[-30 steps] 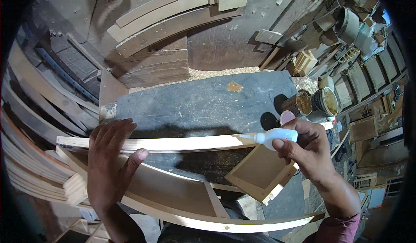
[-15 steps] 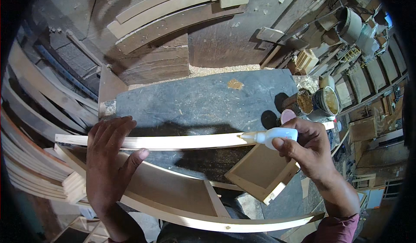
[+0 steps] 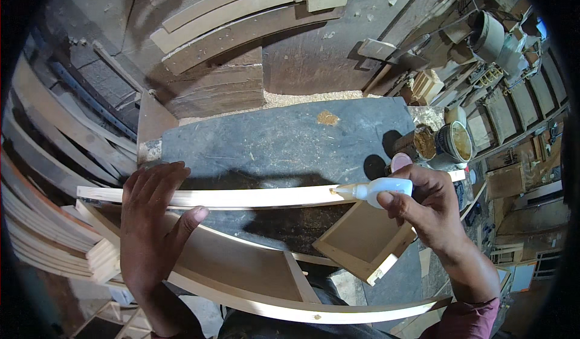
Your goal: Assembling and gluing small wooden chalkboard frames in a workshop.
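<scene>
My left hand (image 3: 154, 221) lies across the left part of a long, pale wooden strip (image 3: 260, 199), fingers over its far side and thumb against the near side. In my right hand (image 3: 432, 209) is a small translucent squeeze bottle (image 3: 389, 191), held nearly level between thumb and fingers. Its narrow nozzle points left and touches the strip near a brownish spot by its right end. Below the strip, a curved wooden frame (image 3: 260, 297) with a flat panel spans the space in front of my body. The bottle partly hides the strip's right end.
A small shallow wooden box (image 3: 362, 242) sits tilted under the strip's right end. Several open tins, one a bucket (image 3: 456, 142), stand at the right of the dark worktop (image 3: 266, 133). Curved boards (image 3: 54, 121) are stacked at left; more wood pieces (image 3: 241, 12) lie beyond the worktop.
The bottle and my right hand have shifted very slightly left along the strip. My left hand and the wooden pieces stay in place.
</scene>
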Available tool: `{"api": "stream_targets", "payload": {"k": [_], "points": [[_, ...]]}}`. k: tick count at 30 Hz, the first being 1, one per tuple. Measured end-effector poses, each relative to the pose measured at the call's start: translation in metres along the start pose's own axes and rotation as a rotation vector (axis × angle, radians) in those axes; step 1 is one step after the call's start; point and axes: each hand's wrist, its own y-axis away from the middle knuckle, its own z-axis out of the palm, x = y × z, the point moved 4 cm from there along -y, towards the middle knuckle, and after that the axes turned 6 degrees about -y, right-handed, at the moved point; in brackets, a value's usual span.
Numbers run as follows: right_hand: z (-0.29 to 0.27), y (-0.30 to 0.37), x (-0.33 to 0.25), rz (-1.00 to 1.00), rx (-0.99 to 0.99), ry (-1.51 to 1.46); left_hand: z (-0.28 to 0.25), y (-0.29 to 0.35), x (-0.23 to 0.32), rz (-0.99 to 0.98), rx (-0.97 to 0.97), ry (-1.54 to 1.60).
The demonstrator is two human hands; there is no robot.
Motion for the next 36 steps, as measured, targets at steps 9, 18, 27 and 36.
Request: {"api": "stream_targets", "payload": {"k": [9,18,27,36], "points": [[-0.002,0.001,0.002,-0.019,0.027,0.008,-0.001,0.001,0.0,-0.003,0.0,0.001],[-0.002,-0.001,0.003,-0.084,0.028,0.02,-0.003,0.004,-0.002,-0.018,0.007,0.063],[-0.095,0.054,-0.02,-0.362,0.385,-0.266,0.003,0.01,-0.002,0.033,0.066,0.125],[-0.175,0.11,0.029,-0.481,0.626,-0.383,0.003,0.005,-0.006,-0.14,-0.032,0.199]]}}
